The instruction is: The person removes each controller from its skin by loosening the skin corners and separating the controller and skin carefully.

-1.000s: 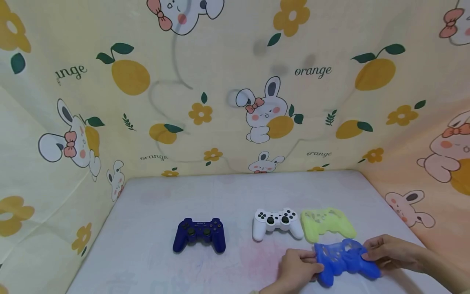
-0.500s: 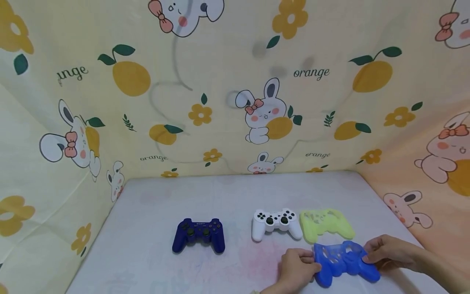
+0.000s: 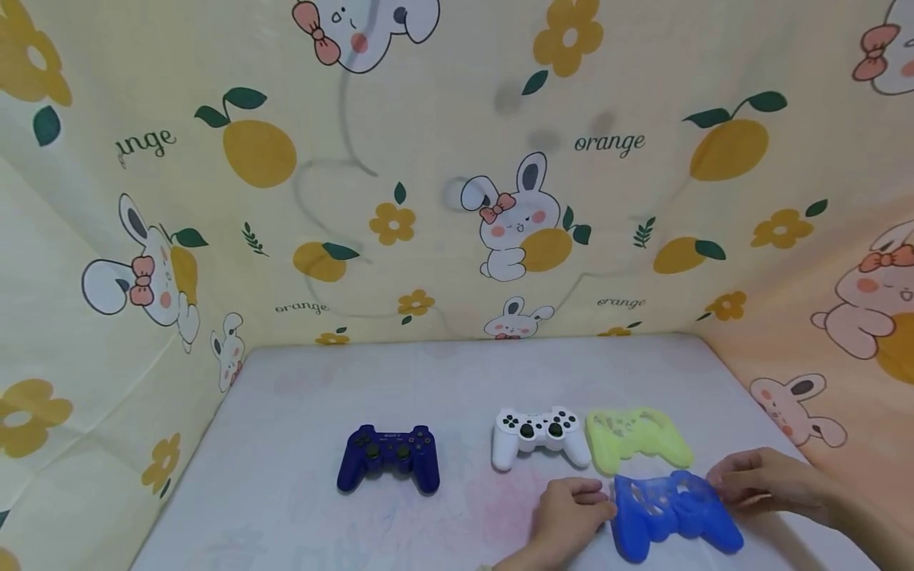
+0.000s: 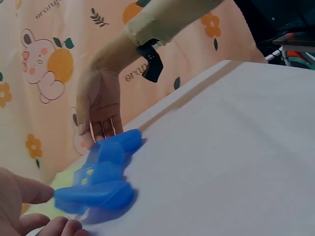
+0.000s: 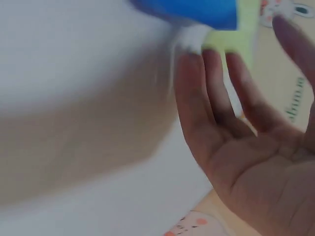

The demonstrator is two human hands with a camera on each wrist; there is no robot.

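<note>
A blue silicone controller cover [image 3: 674, 517], with cut-out holes, lies on the white table at the front right. My left hand [image 3: 571, 514] is at its left side, the fingers relaxed and the thumb tip right at the cover's edge. On the other side, my right hand [image 3: 767, 482] is spread loosely beside the upper right corner. The right wrist view shows those fingers [image 5: 214, 83] extended and holding nothing, with a blue end of the cover [image 5: 202, 11] beyond them. In the left wrist view the cover [image 4: 106, 169] sits between both hands.
Behind the blue cover lies a yellow-green controller cover [image 3: 639, 440], and to its left a white game controller [image 3: 540, 440]. Farther left rests a dark blue controller [image 3: 389, 460]. Printed cloth walls [image 3: 428, 159] border the table at the back and sides.
Both hands have let go of the blue cover. The right hand has drawn back slightly up and right, the left slightly to the left, and the cover now lies slightly lower in view.
</note>
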